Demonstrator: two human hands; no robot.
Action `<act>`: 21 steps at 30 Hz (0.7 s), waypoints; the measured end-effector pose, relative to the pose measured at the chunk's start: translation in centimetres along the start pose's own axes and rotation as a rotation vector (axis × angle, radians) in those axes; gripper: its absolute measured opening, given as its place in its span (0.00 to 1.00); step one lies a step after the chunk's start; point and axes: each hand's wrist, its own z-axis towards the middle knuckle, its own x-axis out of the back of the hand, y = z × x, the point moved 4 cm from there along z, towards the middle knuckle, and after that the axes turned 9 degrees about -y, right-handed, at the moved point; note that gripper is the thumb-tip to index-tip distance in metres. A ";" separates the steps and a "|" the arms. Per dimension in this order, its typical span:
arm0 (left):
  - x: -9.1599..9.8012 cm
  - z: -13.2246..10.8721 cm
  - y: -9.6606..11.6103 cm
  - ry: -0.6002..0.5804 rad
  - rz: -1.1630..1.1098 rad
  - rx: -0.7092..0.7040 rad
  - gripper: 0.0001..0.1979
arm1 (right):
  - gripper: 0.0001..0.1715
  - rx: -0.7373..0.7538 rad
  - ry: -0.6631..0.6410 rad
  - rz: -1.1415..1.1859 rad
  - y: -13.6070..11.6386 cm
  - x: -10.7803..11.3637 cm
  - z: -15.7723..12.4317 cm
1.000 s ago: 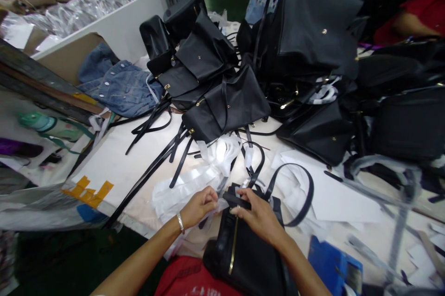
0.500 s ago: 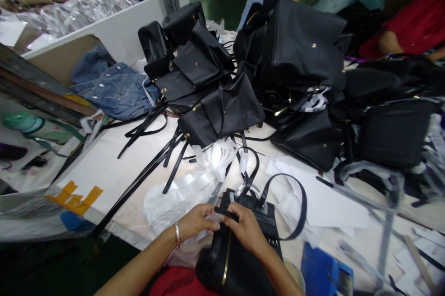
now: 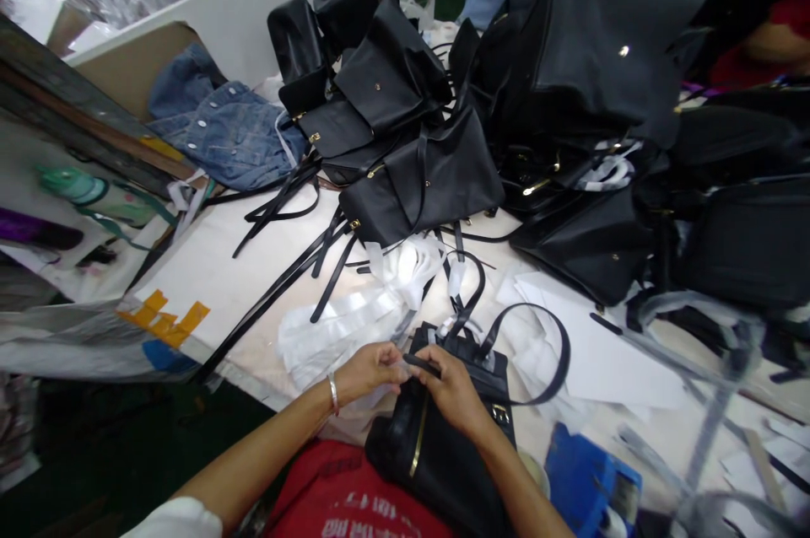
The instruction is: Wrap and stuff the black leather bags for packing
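Observation:
A black bag [image 3: 436,454] with a gold zip lies at the table's near edge, partly on my lap. My right hand [image 3: 452,390] is closed in a pinch on a short black strap [image 3: 423,365] at the bag's top. My left hand [image 3: 367,369], with a bracelet at the wrist, is closed beside it, pinching white wrapping paper [image 3: 398,371] against that strap. The two hands almost touch. A long black strap loop [image 3: 550,352] curves off the bag to the right.
A heap of black bags [image 3: 430,175] and loose straps fills the table's far half. Crumpled white paper [image 3: 354,323] lies just beyond my hands. A blue object [image 3: 588,479] sits at the lower right, a denim garment [image 3: 221,133] at the left. Another person stands at the far side.
My hands stay pinched on the strap and paper, shifting only slightly. The view has swung a little, and the person at the far side has moved the big black bag.

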 end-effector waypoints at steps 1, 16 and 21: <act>0.1 -0.1 0.0 0.017 0.004 -0.014 0.14 | 0.05 -0.001 -0.003 0.013 0.0 0.0 0.0; 0.5 -1.0 0.5 0.024 0.011 -0.022 0.11 | 0.14 -0.053 -0.152 0.229 0.4 -0.2 0.3; 1.2 -1.5 1.0 0.043 -0.012 -0.029 0.11 | 0.18 -0.099 -0.101 0.019 0.0 2.7 -1.5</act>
